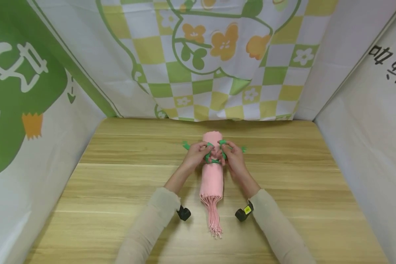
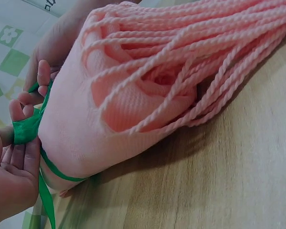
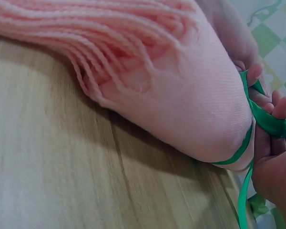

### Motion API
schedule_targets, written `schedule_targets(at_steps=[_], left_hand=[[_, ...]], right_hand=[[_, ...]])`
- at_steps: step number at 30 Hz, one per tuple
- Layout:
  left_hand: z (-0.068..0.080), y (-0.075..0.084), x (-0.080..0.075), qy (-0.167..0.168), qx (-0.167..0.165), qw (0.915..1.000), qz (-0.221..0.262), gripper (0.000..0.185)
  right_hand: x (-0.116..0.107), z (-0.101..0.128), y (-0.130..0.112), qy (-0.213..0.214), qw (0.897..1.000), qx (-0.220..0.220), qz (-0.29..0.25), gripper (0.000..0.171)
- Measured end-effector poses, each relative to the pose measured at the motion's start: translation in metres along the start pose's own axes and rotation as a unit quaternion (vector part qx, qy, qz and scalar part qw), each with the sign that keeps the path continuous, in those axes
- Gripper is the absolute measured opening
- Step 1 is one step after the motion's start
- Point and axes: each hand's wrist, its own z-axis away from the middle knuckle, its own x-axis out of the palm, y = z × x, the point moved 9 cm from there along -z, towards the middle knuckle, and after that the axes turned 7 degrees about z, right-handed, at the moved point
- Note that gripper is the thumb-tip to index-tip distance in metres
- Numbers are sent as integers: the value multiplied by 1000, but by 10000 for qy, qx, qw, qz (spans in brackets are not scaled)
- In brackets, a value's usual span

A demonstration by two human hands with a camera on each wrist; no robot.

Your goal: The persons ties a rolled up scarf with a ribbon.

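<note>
A rolled pink scarf [image 1: 212,176] with a fringe toward me lies on the wooden table [image 1: 118,190]. A green ribbon [image 1: 214,152] goes round the roll near its far end. My left hand [image 1: 198,153] and right hand [image 1: 232,156] sit on either side of the roll, each pinching a loop of the ribbon on top of it. The left wrist view shows the left fingers [image 2: 24,131] curled on the ribbon [image 2: 26,129] beside the scarf [image 2: 133,95]. In the right wrist view the right fingers [image 3: 274,114] hold the ribbon [image 3: 269,125] against the scarf [image 3: 190,95].
Printed cloth walls [image 1: 217,55] close the table at the back and both sides. Ribbon tails [image 1: 186,145] stick out left and right of the roll. A small wrist camera [image 1: 183,213] hangs under each forearm.
</note>
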Motion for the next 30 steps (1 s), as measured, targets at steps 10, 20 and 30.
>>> schedule_targets(at_steps=[10, 20, 30], left_hand=[[-4, 6, 6, -209, 284, 9977, -575, 19], [-5, 12, 13, -619, 418, 9923, -992, 18], [-5, 8, 8, -273, 266, 9969, -685, 26]], right_hand=[[5, -4, -8, -350, 9922, -196, 1178, 38], [11, -6, -10, -707, 9835, -329, 1635, 36], [11, -6, -10, -711, 9798, -390, 1831, 35]])
